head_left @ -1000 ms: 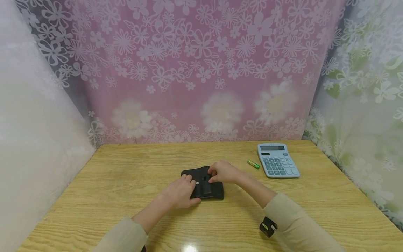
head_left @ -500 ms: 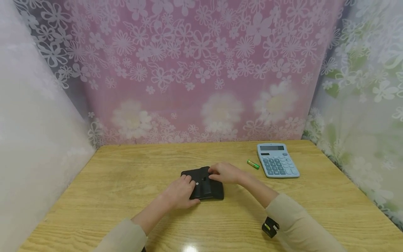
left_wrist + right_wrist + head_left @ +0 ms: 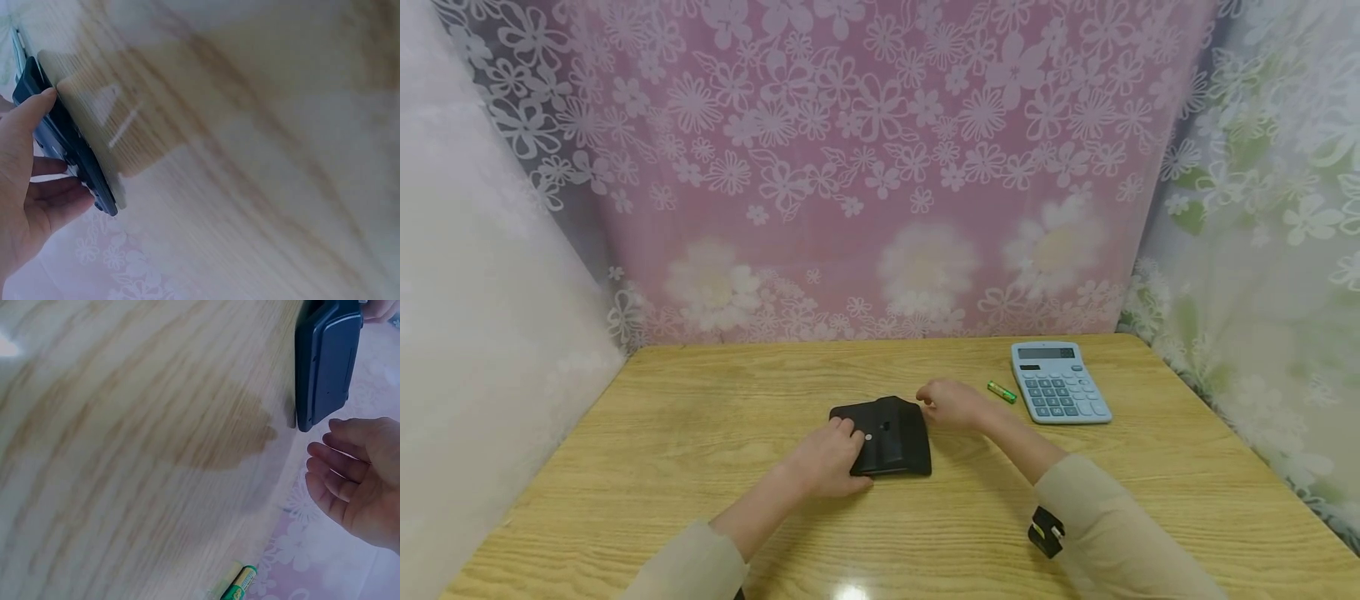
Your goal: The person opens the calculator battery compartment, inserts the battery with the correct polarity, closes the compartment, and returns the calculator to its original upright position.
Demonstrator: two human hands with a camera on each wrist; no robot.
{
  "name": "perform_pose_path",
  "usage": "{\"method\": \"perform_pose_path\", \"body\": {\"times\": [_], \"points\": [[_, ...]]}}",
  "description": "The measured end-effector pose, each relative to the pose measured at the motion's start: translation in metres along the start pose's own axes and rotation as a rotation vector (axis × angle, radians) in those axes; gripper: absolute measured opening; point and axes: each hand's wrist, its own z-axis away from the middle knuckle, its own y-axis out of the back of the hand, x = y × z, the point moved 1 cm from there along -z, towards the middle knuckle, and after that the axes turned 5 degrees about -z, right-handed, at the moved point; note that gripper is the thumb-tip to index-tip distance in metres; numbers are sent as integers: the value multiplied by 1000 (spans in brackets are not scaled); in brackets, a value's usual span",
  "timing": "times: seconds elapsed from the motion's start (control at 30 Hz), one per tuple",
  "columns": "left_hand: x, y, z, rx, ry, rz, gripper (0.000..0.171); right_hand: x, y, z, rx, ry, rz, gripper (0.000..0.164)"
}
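A flat black device [image 3: 891, 446] lies on the table in front of me, with a raised ridge, a small dark recess and a round white spot on its upturned face. My left hand [image 3: 827, 458] holds its left part, thumb at the near edge and fingers on top. In the left wrist view the thumb and fingers of that hand [image 3: 31, 181] reach across the device [image 3: 69, 144]. Just off the device's right edge, my right hand [image 3: 953, 406] has loosely bent fingers with nothing between them; the right wrist view also shows this hand [image 3: 353, 478] apart from the device [image 3: 328, 365].
A green battery [image 3: 1002, 392] lies beyond my right hand, beside a light blue calculator [image 3: 1060, 383] at the back right of the wooden table [image 3: 730, 392]. A black wrist-worn piece [image 3: 1046, 532] hangs under my right sleeve. Flowered curtains [image 3: 880, 167] close off the back and sides.
My right hand has let go of the device's ridge and moved right, off its edge. The left hand and the device have stayed in place.
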Motion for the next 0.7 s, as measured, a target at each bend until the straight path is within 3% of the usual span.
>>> {"method": "perform_pose_path", "body": {"times": [0.37, 0.7], "points": [[8, 4, 5, -20, 120, -14, 67, 5, -14, -9, 42, 49, 123, 27], [9, 4, 6, -23, 151, 26, 66, 3, -15, -12, 53, 30, 151, 24]]}}
